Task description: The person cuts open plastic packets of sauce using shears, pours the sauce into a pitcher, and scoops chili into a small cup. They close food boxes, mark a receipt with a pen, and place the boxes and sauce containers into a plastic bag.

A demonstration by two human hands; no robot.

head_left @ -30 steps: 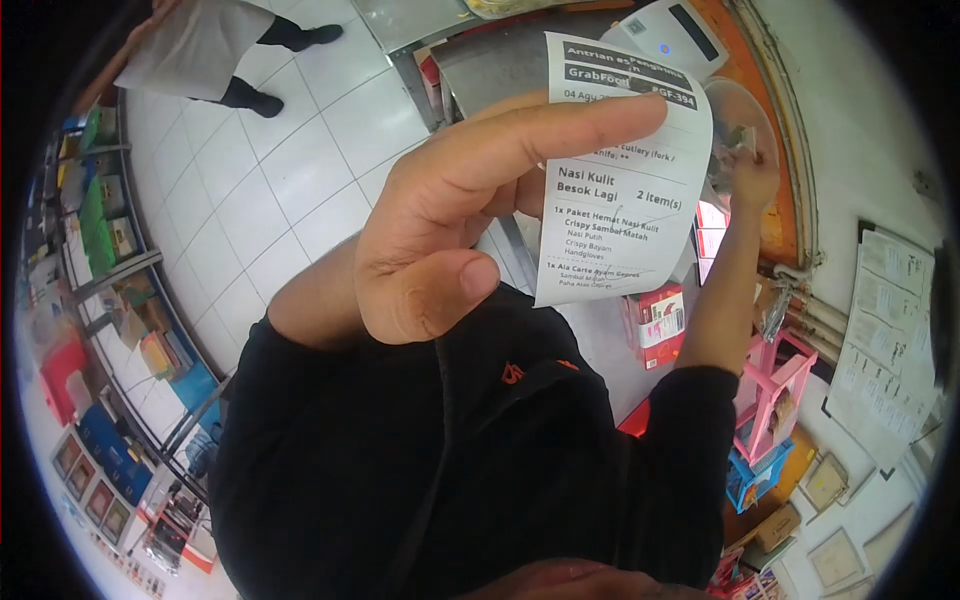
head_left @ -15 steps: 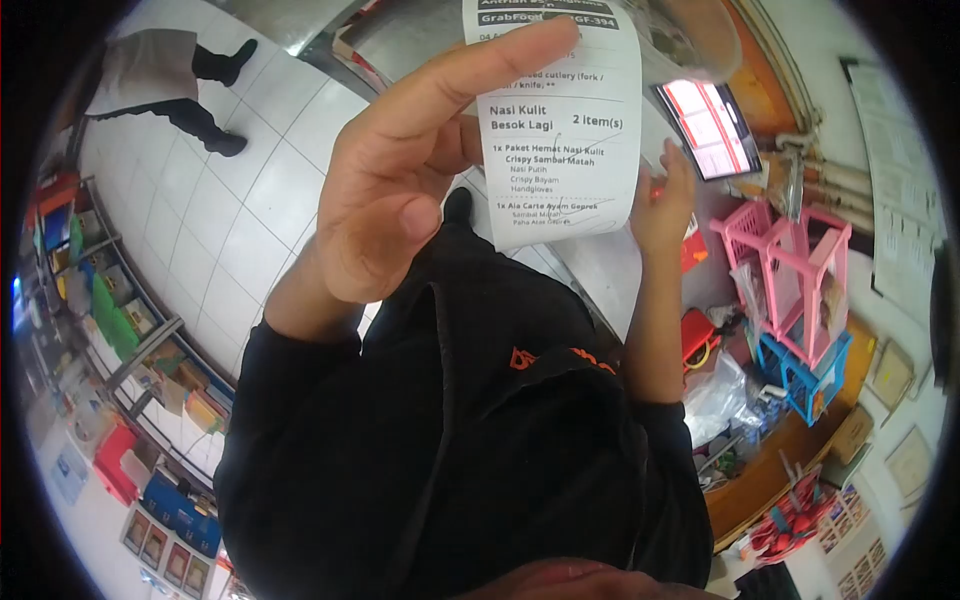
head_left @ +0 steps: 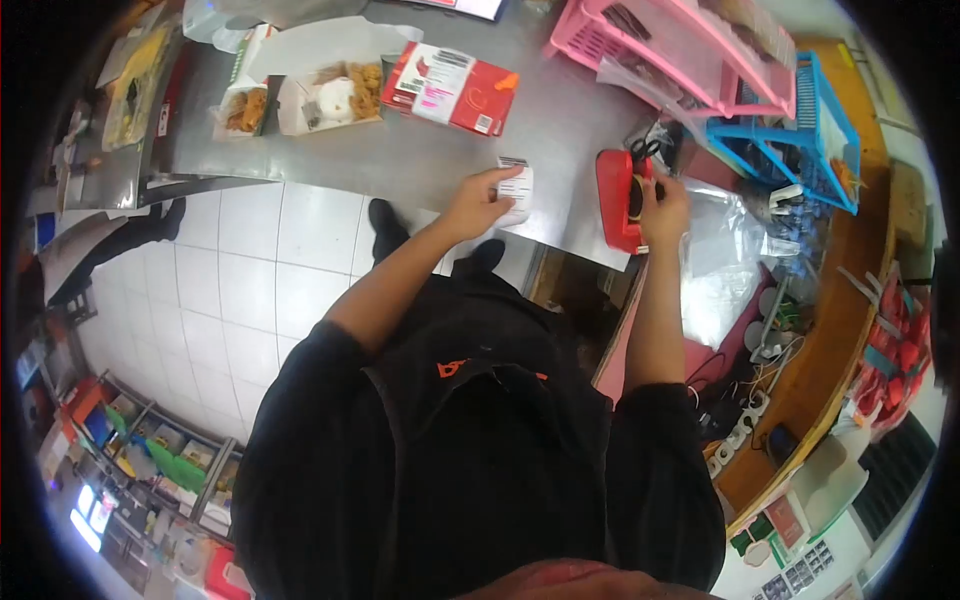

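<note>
Head view: left hand (head_left: pixel 478 203) half-hides receipt (head_left: pixel 516 187); right hand (head_left: pixel 663 203) covers red dispenser (head_left: pixel 617 200).

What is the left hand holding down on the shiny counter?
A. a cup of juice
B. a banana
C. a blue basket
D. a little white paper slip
D: the left hand has its fingertips on a small white printed receipt lying on the metal counter, while the right hand is at a red tape dispenser.

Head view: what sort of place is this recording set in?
Probably a takeaway food counter or small eatery kitchen. An open box of fried food sits on a steel counter, the left hand holds a printed receipt, and a red tape dispenser sits by the right hand.
</note>
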